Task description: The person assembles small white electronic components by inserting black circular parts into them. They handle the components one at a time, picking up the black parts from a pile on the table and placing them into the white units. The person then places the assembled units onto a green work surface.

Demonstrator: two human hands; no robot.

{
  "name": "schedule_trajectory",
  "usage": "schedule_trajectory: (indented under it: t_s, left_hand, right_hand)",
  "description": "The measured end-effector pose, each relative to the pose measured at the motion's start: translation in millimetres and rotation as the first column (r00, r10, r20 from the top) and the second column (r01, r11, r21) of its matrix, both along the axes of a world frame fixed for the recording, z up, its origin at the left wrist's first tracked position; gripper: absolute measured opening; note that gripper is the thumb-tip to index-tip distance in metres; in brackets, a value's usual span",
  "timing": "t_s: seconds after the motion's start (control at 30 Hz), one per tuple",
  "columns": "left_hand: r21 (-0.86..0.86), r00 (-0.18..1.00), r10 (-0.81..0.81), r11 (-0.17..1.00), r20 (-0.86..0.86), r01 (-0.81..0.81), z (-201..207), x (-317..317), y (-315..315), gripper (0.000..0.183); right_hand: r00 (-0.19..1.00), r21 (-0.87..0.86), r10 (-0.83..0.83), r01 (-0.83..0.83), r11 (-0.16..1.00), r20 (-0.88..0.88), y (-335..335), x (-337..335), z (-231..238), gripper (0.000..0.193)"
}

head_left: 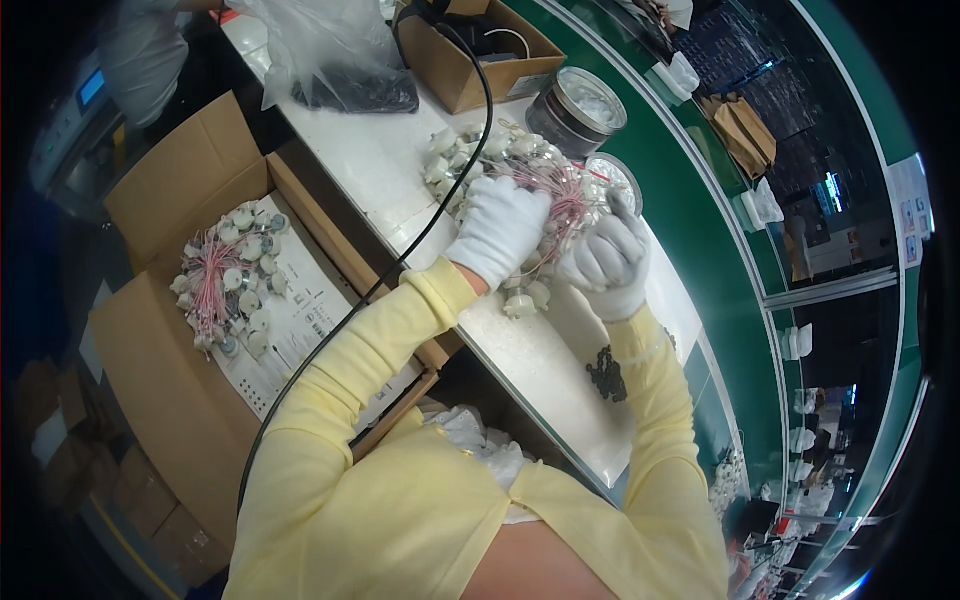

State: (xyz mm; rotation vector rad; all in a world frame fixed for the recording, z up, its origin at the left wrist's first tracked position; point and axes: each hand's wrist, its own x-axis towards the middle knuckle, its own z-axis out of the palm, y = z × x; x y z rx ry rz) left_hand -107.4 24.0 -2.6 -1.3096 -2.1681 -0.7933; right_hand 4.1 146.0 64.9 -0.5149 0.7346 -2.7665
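A pile of small white, round-bodied parts with pink wires (565, 195) lies on the white bench in front of me. Both my hands wear white gloves. My left hand (500, 228) is closed over the left side of the pile, its fingertips at the pink wires. At the pile's right side is my right hand (606, 258), its fingers curled and one greyish fingertip pointing up. Whatever it pinches is too small or hidden to make out. Several white parts (525, 300) show below and between the hands.
On the left, an open cardboard box (150, 340) contains another pink-wired bundle (225, 275) on a printed sheet. A black cable (400, 262) crosses in front of my left arm. Behind the pile stand a round tin (577, 112) and a small carton (470, 65). Dark small pieces (606, 375) lie near my right forearm.
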Motion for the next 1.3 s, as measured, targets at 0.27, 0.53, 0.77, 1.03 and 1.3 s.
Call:
schedule_trajectory:
  t_s: [0.27,0.53,0.77,1.03,1.3]
  left_hand:
    - [0.01,1.0,-0.005,1.0,-0.019,0.006,-1,1,0,0.003]
    - [-0.021,1.0,0.018,1.0,-0.017,-0.019,-5,-1,5,0.008]
    - [-0.029,0.996,-0.066,0.997,0.056,0.068,5,4,-5,0.027]
    - [0.123,0.996,-0.073,0.99,0.054,0.066,3,-1,-8,0.021]
    - [0.005,0.991,-0.075,0.997,0.111,0.075,-3,-2,-15,0.031]
  right_hand:
    - [0.988,0.016,-0.133,0.132,0.991,0.084,14,30,-29,0.052]
    - [0.876,0.595,-0.083,0.39,0.703,-0.475,53,98,167,0.04]
    - [0.565,0.945,-0.763,0.262,-0.196,-0.315,53,25,52,0.037]
    - [0.665,0.607,-0.406,0.089,-0.79,-0.626,2,-127,23,0.052]
    - [0.593,0.318,-0.203,0.094,-0.944,-0.779,-25,-116,-11,0.034]
